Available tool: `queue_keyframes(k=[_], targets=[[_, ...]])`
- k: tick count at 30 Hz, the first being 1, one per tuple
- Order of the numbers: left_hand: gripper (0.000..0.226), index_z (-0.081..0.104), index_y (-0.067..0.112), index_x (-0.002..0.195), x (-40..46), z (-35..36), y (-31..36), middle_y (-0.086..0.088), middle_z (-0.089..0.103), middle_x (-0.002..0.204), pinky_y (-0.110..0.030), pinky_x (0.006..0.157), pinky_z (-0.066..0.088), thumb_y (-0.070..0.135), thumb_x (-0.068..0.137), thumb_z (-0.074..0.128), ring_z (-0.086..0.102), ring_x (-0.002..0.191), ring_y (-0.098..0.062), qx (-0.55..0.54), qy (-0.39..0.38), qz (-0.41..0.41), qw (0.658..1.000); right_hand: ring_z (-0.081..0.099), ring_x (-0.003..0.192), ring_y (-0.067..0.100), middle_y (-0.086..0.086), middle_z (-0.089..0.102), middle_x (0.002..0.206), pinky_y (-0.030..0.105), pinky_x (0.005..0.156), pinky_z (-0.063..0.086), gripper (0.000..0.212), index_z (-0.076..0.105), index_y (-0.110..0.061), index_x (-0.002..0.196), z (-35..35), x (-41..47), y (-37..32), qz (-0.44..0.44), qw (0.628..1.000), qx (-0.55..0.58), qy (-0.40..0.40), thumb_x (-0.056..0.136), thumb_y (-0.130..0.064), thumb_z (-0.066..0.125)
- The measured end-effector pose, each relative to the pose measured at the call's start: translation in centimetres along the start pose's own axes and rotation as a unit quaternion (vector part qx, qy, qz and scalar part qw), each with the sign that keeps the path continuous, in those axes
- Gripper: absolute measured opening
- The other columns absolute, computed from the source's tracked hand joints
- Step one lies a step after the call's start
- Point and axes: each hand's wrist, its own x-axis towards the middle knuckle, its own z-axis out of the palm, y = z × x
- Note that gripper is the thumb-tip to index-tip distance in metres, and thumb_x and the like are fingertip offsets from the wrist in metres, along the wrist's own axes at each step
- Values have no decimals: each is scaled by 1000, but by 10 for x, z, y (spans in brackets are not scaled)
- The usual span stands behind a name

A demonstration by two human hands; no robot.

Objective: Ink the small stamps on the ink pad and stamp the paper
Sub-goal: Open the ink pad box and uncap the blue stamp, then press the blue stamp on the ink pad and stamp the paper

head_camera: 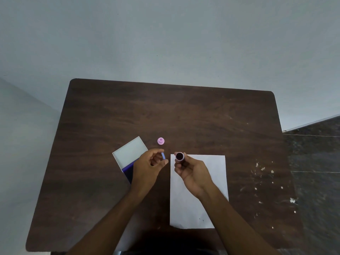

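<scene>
My right hand point(191, 169) grips a small purple stamp point(179, 156) above the top left corner of the white paper point(197, 203), its dark round face turned up toward me. My left hand point(150, 165) pinches a small blue cap point(163, 156) between thumb and fingers, a short way left of the stamp. A pink stamp point(161, 141) stands upright on the table just beyond both hands. The ink pad point(129, 153) lies open at the left, its white lid raised and its blue pad partly hidden under my left hand.
The dark wooden table point(165, 111) stands against a pale wall. White flecks point(263, 173) mark its right side. A dark tiled floor point(316, 162) shows past the right edge. A few tiny marks sit near the paper's lower edge.
</scene>
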Motion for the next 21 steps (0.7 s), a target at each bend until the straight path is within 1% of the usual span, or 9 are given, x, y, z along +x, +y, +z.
queue_keyframes(k=[2, 4, 5, 8, 10, 12, 14, 16, 21], targets=[[34, 63, 20, 110, 5, 0, -7, 9, 66, 106, -6, 73, 45, 30, 79, 73, 61, 85, -4, 41, -11, -20, 999, 62, 71, 21, 14, 72, 82, 32, 73, 56, 22, 75, -3, 93, 0, -2, -1, 11, 1000, 23, -13, 90, -15, 58], [35, 63, 18, 111, 10, 2, -12, 4, 68, 108, -16, 79, 47, 30, 79, 72, 61, 91, -8, 67, -14, -25, 997, 62, 74, 20, 13, 72, 83, 32, 75, 56, 22, 75, -3, 94, 2, -5, -2, 16, 999, 31, -20, 90, -16, 57], [34, 64, 18, 110, 12, 3, -13, 3, 68, 107, -17, 79, 45, 29, 79, 72, 60, 90, -7, 82, -12, -22, 996, 62, 74, 20, 13, 72, 84, 32, 76, 56, 23, 75, -2, 96, 3, -6, -3, 17, 999, 36, -22, 90, -16, 57], [29, 63, 20, 107, 16, 9, -18, 3, 69, 104, -15, 76, 41, 26, 79, 72, 58, 85, -5, 107, -10, -3, 994, 62, 76, 20, 15, 71, 87, 31, 73, 58, 24, 72, -1, 101, 4, -9, -6, 26, 998, 50, -24, 90, -17, 58], [29, 63, 22, 106, 20, 13, -20, 2, 68, 105, -17, 80, 43, 26, 79, 73, 61, 90, -9, 120, -8, 11, 993, 61, 75, 20, 15, 69, 88, 30, 70, 57, 28, 69, 0, 107, 4, -11, -8, 40, 997, 49, -34, 90, -19, 58], [32, 66, 19, 105, 25, 18, -23, -1, 68, 105, -22, 84, 44, 30, 76, 75, 60, 93, -15, 187, 13, 54, 981, 61, 72, 20, 16, 68, 88, 30, 68, 57, 32, 67, 2, 111, 4, -14, -9, 48, 997, 46, -44, 91, -21, 58], [33, 69, 15, 98, 29, 21, -23, -5, 69, 100, -25, 78, 41, 32, 71, 79, 59, 89, -19, 268, 44, 88, 958, 61, 71, 20, 17, 67, 89, 30, 68, 57, 33, 66, 3, 112, 4, -16, -10, 54, 996, 54, -45, 90, -20, 58], [33, 70, 11, 92, 31, 24, -20, -9, 69, 93, -27, 71, 38, 30, 68, 82, 58, 84, -21, 301, 61, 94, 947, 61, 70, 20, 17, 66, 89, 30, 68, 57, 34, 65, 4, 113, 5, -17, -11, 60, 995, 67, -43, 89, -19, 58], [31, 69, 11, 92, 35, 25, -26, -8, 67, 94, -27, 72, 36, 31, 71, 79, 57, 85, -22, 346, 69, 99, 931, 56, 67, 19, 16, 63, 83, 29, 64, 56, 37, 60, 7, 119, 9, -22, -13, 64, 993, 82, -48, 92, -18, 55]])
